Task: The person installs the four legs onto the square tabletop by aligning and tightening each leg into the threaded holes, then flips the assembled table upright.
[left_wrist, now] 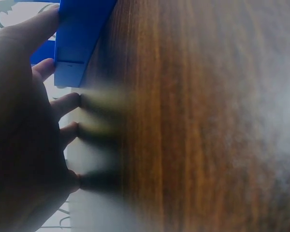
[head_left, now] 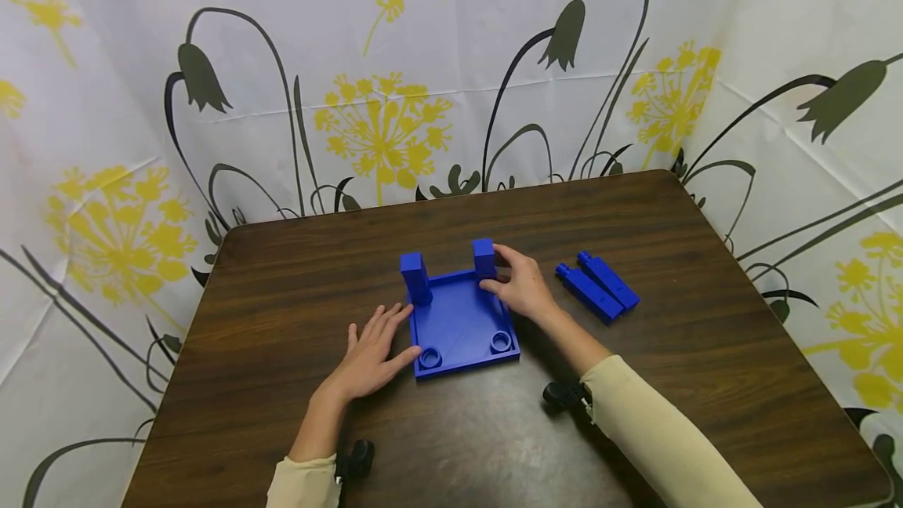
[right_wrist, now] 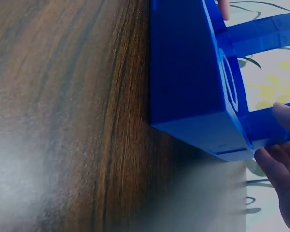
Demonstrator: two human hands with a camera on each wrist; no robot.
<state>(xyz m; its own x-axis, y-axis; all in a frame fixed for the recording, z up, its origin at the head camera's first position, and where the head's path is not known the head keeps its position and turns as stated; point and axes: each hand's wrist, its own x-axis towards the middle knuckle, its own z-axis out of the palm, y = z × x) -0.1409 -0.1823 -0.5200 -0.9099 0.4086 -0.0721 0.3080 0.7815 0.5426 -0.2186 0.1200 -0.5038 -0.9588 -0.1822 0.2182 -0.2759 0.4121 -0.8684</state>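
A square blue plastic base (head_left: 462,320) with a low rim lies flat on the table, round sockets at its two near corners. Blue square posts stand upright at the far corners: a left post (head_left: 416,279) and a right post (head_left: 484,259). My right hand (head_left: 525,288) grips the right post low down, thumb on the near side and fingers around behind. With fingers spread, my left hand (head_left: 367,355) lies along the base's left side, its thumb and index fingertip against the edge. In the left wrist view, the base's side wall (left_wrist: 77,43) meets these fingers.
Two loose blue posts, a nearer one (head_left: 591,294) and a farther one (head_left: 614,282), lie side by side right of the base, round pegs facing away. The brown wooden table (head_left: 296,288) backs onto a flower-print curtain (head_left: 437,38).
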